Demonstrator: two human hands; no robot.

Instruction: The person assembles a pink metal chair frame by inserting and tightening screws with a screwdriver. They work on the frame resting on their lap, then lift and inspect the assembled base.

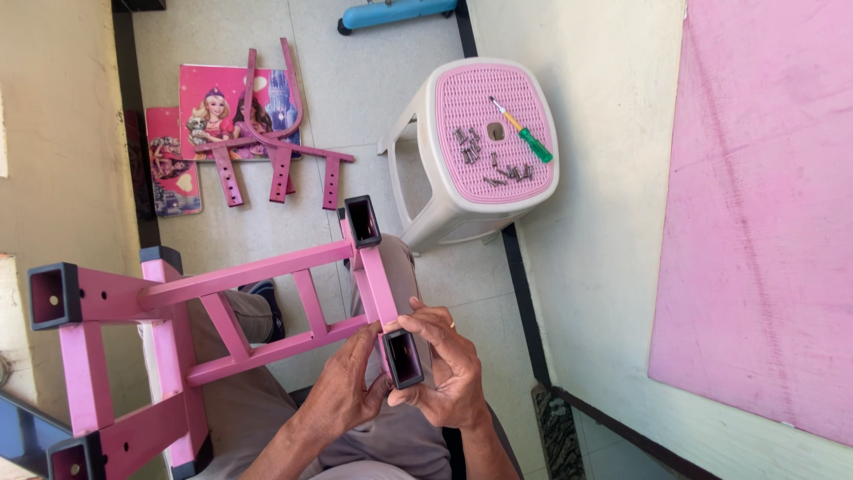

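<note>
Head view: the left hand and right hand both close their grip around the black end cap on one leg of the pink metal frame, fingers curled and pressing it from either side, the frame lying across the person's lap. On the floor ahead stands a white stool with a pink perforated seat. It carries a scatter of small screws and a green-handled screwdriver; a second pink frame piece lies on picture panels well apart to the left.
</note>
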